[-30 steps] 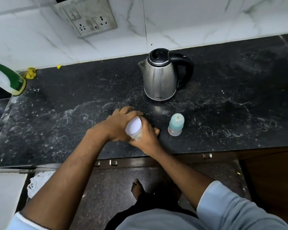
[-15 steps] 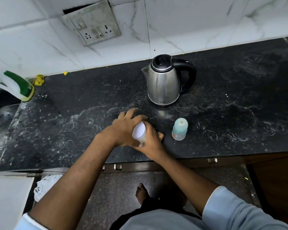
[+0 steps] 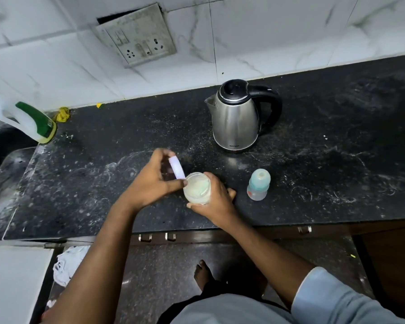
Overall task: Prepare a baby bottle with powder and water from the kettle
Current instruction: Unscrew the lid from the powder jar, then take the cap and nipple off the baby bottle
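Observation:
A small clear jar (image 3: 197, 189) of pale powder stands on the black counter (image 3: 103, 178), and my right hand (image 3: 214, 202) grips its side. The jar's mouth is uncovered. My left hand (image 3: 150, 181) holds the jar's white lid (image 3: 177, 167) tilted on edge, just left of the mouth. A small baby bottle (image 3: 258, 184) with a teal cap stands upright to the right of the jar, untouched. The steel kettle (image 3: 237, 118) with a black lid and handle sits behind them near the wall.
A white and green detergent bottle (image 3: 26, 118) leans at the counter's left end beside a sink (image 3: 0, 183). A yellow scrap (image 3: 62, 114) lies by the wall. A socket plate (image 3: 136, 36) is on the tiles. Cabinet handles (image 3: 157, 237) line the counter front.
My left hand has lifted the white lid off the jar and moved it left, tilting it. The powder inside now shows. My right hand still holds the jar.

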`<state>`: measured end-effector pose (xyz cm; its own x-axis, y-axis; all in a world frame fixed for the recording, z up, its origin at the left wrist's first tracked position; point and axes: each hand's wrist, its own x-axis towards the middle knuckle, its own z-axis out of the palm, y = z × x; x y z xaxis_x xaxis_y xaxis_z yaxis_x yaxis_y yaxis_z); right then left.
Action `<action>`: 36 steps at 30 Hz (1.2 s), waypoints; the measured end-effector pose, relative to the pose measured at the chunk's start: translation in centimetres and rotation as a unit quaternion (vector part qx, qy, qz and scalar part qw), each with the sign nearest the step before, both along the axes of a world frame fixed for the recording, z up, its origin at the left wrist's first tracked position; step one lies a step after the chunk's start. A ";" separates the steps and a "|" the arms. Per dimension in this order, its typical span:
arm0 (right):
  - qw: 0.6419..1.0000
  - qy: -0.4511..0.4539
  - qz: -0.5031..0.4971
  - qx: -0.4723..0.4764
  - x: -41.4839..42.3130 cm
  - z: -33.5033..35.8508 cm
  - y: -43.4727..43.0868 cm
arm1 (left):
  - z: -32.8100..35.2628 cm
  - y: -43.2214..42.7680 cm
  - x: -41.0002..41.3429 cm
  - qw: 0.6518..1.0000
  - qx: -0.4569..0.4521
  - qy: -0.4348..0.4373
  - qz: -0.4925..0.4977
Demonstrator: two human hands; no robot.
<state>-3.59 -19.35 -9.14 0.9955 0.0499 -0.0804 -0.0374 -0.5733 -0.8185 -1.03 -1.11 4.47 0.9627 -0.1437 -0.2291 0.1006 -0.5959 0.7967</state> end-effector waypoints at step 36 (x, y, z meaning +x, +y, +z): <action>0.997 -0.004 0.026 0.068 -1.9 2.5 -2.1 | -3.3 -0.2 -5.6 0.975 -0.033 -0.179 0.128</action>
